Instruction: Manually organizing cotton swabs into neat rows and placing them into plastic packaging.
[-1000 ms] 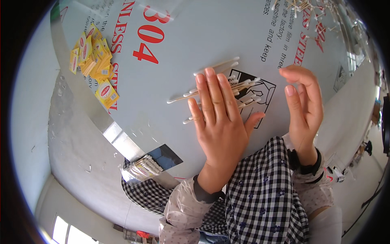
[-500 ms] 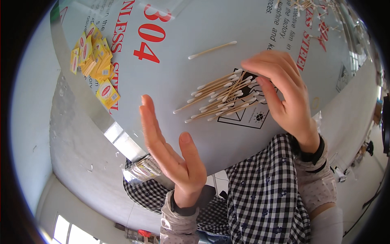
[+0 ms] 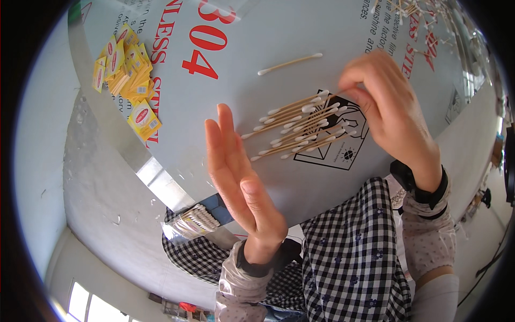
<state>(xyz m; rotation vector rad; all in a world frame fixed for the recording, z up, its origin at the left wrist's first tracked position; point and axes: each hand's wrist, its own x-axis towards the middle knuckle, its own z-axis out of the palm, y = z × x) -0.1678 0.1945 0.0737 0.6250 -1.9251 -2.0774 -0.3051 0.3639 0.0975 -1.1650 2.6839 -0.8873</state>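
Black-and-white checked cloth [image 3: 346, 236] lies nearest, at about 5 o'clock from the swab pile [image 3: 306, 126], which rests near the middle of the grey, film-covered table [image 3: 300, 32]. At 7 to 8 o'clock, by the table's metal edge, a clear plastic pack [image 3: 198, 221] holds white-tipped swabs in close rows; whether its end is open I cannot tell. Between that pack and the pile stands the left hand [image 3: 241, 188], palm turned towards the sticks, fingers upright and near together, thumb apart, gripping nothing. At 2 o'clock, the right hand [image 3: 389, 102] has thumb and forefinger pinched together, seemingly on the end of one swab [image 3: 308, 108], whose blurred tip lies over the pile.

To square the sticks well, I would keep the left palm as a flat, upright stop, lay crossed swabs parallel, and nudge the ends level lightly, since pressing could bend the sticks or fray the cotton. A lone swab [image 3: 289, 63] lies apart at 12 o'clock. Farther off, at 10 o'clock, is a heap of small yellow packets [image 3: 129, 72], contents hidden; at 1 o'clock, loose scattered swabs [image 3: 410, 11] lie without any container visible around them.
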